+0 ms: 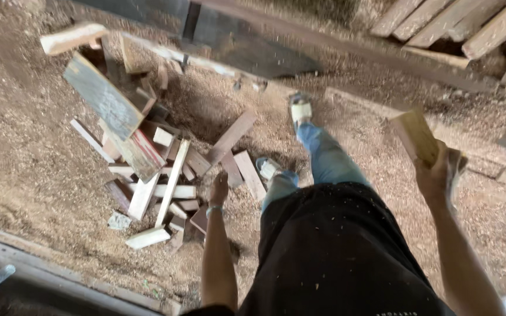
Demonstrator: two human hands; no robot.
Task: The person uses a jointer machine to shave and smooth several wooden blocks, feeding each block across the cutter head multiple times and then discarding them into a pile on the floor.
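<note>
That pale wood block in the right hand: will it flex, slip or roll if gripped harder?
The wood block looks thick and squared, so it is probably stiff and unlikely to roll. The right hand grips only its lower end, so it may lever downward. Sawdust lies everywhere, so its faces could be dusty and somewhat slippery.

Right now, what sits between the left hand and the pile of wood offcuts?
Head view: nothing. The left hand hangs by the pile of wood offcuts; only sawdust floor shows.

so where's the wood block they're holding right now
In the head view it sits right of centre, gripped in the right hand: the wood block is raised above the sawdust floor.
</note>
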